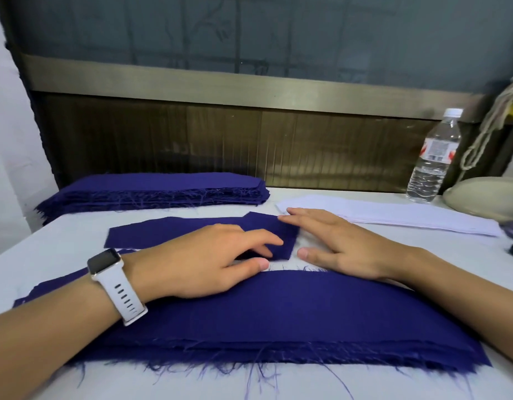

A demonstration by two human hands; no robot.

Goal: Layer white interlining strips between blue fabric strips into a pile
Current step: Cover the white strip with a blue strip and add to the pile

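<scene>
Left grip (203, 264): my hand lies over the far edge of the near blue pile (278, 313), fingers loosely bent, fingertips pressing the right end of the single blue strip (168, 233); nothing is closed inside it.
Watch (105, 262): on my left wrist, above the pile's left end.
Blue stack (163, 189): well beyond the pile, towards the far left of the counter (422, 255).
Single blue strip: flat, just beyond the pile, parallel to it.
Right grip (344, 249): fully spread, palm down, wrist on the pile's far right edge, fingertips at the strip's right corner, holding nothing.
White interlining strips (394, 217): beyond the pile, to the right.
Water bottle (431, 163): upright, far beyond the pile's right end.
</scene>
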